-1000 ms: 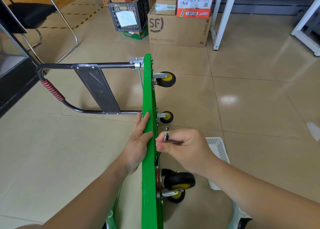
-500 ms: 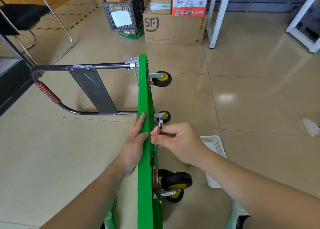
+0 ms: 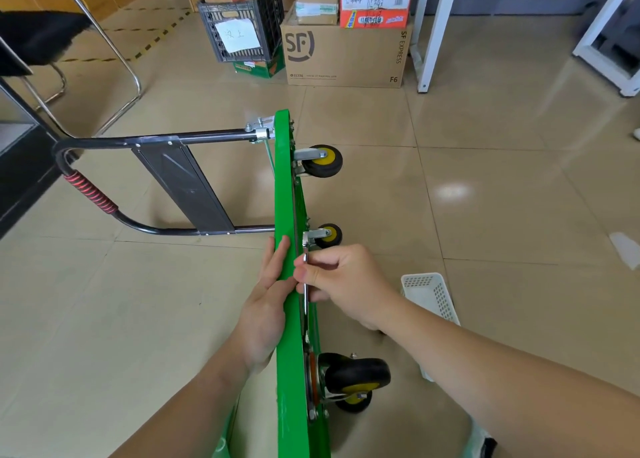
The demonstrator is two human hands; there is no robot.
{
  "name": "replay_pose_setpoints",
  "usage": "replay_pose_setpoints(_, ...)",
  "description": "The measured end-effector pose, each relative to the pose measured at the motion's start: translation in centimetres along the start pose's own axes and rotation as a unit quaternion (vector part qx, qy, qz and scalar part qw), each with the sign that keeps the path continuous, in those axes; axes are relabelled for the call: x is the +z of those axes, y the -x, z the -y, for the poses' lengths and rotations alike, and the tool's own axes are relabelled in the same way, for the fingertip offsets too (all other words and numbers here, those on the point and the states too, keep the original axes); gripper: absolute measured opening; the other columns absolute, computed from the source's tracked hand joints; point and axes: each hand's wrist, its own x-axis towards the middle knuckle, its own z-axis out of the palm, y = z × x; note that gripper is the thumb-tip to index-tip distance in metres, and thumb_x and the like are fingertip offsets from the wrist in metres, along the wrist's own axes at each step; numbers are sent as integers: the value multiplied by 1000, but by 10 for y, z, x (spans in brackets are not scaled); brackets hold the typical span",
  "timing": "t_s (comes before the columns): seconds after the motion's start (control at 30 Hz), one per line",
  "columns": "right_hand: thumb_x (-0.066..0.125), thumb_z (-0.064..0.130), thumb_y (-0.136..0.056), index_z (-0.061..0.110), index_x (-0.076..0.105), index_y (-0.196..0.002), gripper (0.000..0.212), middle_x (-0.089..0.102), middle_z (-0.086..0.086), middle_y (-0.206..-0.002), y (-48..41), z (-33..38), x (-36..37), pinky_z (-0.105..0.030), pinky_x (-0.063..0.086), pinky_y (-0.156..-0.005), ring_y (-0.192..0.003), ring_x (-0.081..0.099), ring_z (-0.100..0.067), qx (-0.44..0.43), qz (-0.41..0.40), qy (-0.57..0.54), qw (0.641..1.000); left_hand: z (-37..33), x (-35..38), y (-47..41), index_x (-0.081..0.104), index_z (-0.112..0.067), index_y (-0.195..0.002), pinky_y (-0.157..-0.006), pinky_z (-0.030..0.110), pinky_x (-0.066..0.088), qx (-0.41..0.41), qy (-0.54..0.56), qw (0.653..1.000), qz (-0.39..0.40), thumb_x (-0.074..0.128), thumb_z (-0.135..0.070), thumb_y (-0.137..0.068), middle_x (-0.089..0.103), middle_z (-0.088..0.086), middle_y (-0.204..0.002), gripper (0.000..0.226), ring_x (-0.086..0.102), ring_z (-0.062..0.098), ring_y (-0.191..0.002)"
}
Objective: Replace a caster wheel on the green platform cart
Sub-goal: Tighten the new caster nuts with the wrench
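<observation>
Head view, nearest first: the green platform cart (image 3: 289,371) stands on its long edge on the tiled floor (image 3: 138,319), its near end cut off by the bottom of the frame. On its underside a big black caster wheel (image 3: 356,374) with a yellow hub juts out to the right, half covering a second wheel (image 3: 355,402) behind it. The left hand (image 3: 266,305) lies flat against the deck's top face, fingers straight. The right hand (image 3: 343,284) pinches a slim metal tool (image 3: 305,314) held tight along the underside; where its ends sit is hard to make out. The right forearm hides part of a white plastic basket (image 3: 433,295) on the floor. Just past the fingers is a smaller caster (image 3: 329,235), and near the cart's far end another caster (image 3: 323,161). The black handle (image 3: 156,142), with a red-wrapped grip (image 3: 90,191), reaches out to the left. Well beyond are a cardboard box (image 3: 346,56), a black crate (image 3: 242,32) and a chair (image 3: 41,35) cut off at the left edge.
</observation>
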Motion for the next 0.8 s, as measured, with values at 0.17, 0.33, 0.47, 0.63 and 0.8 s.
replay_pose_setpoints(0.17, 72, 15, -94, 7, 78, -101, 12, 78, -8, -86, -14, -23, -3, -32, 62, -68, -74, 75, -20, 103, -85, -79, 988, 0, 1, 1, 45, -57, -139, -124, 39, 28, -15, 8, 1000, -7, 34, -3, -105, 15, -43, -157, 64, 27, -15, -143)
replay_pose_setpoints(0.33, 71, 16, -94, -11, 64, -117, 36, 74, -24, -106, -17, -60, 1, -47, 59, -91, -98, 74, -37, 330, -72, -105, 935, 4, 0, 0, 43, -57, -143, -125, 43, 24, -13, -2, 1000, -3, 33, -5, -105, 14, -42, -159, 65, 23, -7, -148)
replay_pose_setpoints(0.47, 70, 15, -94, -11, 64, -115, 33, 73, -27, -106, -26, -52, -5, -52, 58, -92, -95, 73, -39, 292, -84, -108, 947, 3, 0, 0, 42, -59, -143, -126, 41, 24, -11, -12, 1000, 0, 34, -7, -106, 13, -43, -158, 65, 21, -11, -147)
replay_pose_setpoints(0.63, 72, 20, -93, -2, 70, -97, 23, 73, -20, -91, -25, -36, -16, -43, 63, -75, -73, 74, -27, 196, -103, -76, 972, -2, 2, 2, 37, -53, -148, -127, 38, 21, -10, -31, 999, -2, 34, -7, -106, 10, -38, -162, 63, 20, -13, -146)
replay_pose_setpoints(0.8, 66, 16, -97, -1, 66, -98, 17, 70, -13, -91, -21, -31, -36, -38, 64, -74, -75, 74, -23, 208, -178, -99, 957, -6, 5, 5, 36, -58, -143, -127, 36, 19, -11, -46, 999, -12, 34, -9, -106, 12, -39, -159, 62, 19, -13, -146)
